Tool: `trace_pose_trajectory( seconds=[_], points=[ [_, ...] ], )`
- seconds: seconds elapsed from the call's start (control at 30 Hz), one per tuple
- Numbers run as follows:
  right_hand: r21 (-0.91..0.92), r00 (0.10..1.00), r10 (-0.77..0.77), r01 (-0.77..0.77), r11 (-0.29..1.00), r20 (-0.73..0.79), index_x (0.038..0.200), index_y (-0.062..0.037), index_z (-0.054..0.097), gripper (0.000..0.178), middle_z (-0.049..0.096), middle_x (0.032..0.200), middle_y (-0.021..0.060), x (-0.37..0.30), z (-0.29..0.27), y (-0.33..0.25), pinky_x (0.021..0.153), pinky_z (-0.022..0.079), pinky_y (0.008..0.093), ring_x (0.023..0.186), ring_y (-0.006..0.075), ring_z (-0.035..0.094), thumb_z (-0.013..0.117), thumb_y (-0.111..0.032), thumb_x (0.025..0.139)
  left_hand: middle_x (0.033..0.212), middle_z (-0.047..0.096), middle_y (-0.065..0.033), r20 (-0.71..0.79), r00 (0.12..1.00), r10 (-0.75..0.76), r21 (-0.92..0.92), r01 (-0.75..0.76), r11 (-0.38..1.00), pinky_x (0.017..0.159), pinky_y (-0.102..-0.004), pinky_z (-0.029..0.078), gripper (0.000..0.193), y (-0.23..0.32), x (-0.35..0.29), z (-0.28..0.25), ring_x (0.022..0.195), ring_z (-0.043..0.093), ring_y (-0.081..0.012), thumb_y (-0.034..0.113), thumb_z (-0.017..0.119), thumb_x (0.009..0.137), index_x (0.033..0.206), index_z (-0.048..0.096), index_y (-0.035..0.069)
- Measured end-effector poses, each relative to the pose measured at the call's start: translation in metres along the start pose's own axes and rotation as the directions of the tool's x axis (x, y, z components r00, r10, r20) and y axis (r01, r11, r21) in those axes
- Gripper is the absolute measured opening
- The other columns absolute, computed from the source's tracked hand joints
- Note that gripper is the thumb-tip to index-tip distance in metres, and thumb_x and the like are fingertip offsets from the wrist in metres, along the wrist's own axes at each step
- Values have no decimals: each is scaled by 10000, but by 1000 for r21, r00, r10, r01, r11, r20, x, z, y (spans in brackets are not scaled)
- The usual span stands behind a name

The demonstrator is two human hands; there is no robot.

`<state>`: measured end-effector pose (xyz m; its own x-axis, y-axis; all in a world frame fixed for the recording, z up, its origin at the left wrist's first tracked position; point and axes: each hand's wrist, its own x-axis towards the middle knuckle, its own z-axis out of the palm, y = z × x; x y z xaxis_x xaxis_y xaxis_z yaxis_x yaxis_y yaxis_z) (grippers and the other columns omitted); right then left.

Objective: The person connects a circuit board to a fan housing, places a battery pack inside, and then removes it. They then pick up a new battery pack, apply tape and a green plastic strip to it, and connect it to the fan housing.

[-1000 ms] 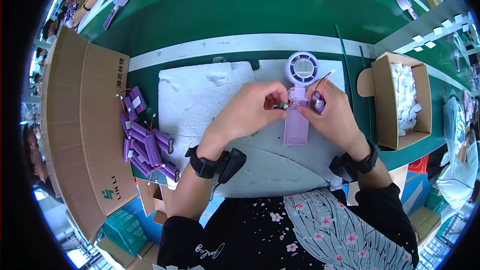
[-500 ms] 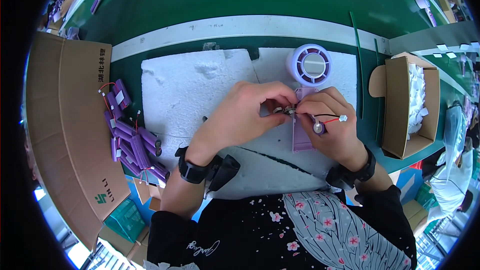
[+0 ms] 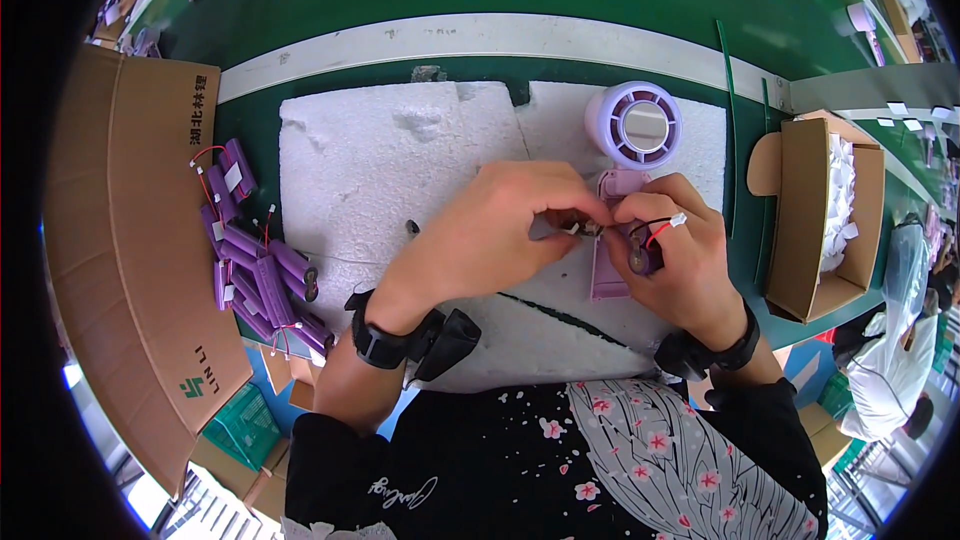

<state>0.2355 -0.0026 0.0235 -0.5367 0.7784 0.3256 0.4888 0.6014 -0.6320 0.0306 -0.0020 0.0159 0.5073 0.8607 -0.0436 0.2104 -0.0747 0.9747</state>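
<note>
The lilac handheld fan (image 3: 606, 118) lies with its round head away from me and its open handle shell (image 3: 608, 285) toward me. Over this shell my left hand (image 3: 510, 225) pinches a small part (image 3: 588, 228) that looks like a circuit board, mostly hidden by the fingers. My right hand (image 3: 690, 260) is closed around a purple cylindrical battery (image 3: 645, 258), one round end showing. Its red and black wires loop over the fingers to a white connector (image 3: 678, 220). The right fingertips meet the left ones at the small part.
White foam sheets (image 3: 400, 170) cover the green table under the work. Several purple wired batteries (image 3: 270, 285) are piled at the left, beside a large cardboard box (image 3: 140, 240). At the right stands a small cardboard box (image 3: 790, 230) of white pieces (image 3: 838, 205). A pale rail (image 3: 480, 37) crosses behind.
The view has shifted slightly. The white connector and its wires now lie nearer over my right hand's fingers, and more of the battery shows. Both hands stay close together over the shell.
</note>
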Motion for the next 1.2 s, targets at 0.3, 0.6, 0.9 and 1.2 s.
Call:
trace_pose_trajectory(
  seconds=[0.3, 0.6, 0.9, 1.2],
  points=[
    [-59, 999, -31, 31, 998, -5, 866, -41, 559, 352, 608, 792, 89, -2, 3, 1, 607, 508, 331, 738, 272, 611, 780, 66, 614, 915, 601, -93, -96, 974, 207, 305, -170, 937, 698, -312, 512, 266, -2, -2, 5, 809, 622, -270, -72, 714, 652, 887, 691, 53],
    [243, 989, 141, -128, 962, -40, 875, -41, 551, 364, 615, 800, 100, -8, -1, 5, 639, 501, 300, 733, 203, 611, 813, 43, 638, 928, 602, -91, -156, 978, 140, 67, -131, 989, 722, -298, 524, 281, -6, 2, 11, 852, 636, -232, -133, 660, 679, 905, 667, 35],
    [155, 991, 115, -104, 983, -68, 774, -15, 587, 203, 606, 778, 84, -10, -20, 10, 510, 443, 244, 564, 161, 569, 779, -25, 710, 994, 598, -81, -14, 1000, -27, -125, 25, 992, 776, -277, 528, 257, 0, 3, 1, 893, 622, -182, -141, 651, 718, 914, 665, 25],
    [212, 983, 100, -131, 968, 154, 786, 10, 644, 111, 565, 677, 87, -2, -19, 1, 488, 418, 262, 541, 186, 552, 709, -8, 698, 937, 610, -78, -64, 998, -5, -249, -11, 968, 718, -272, 513, 205, -4, 0, 6, 871, 610, -168, -52, 717, 764, 952, 663, 9]
  ],
)
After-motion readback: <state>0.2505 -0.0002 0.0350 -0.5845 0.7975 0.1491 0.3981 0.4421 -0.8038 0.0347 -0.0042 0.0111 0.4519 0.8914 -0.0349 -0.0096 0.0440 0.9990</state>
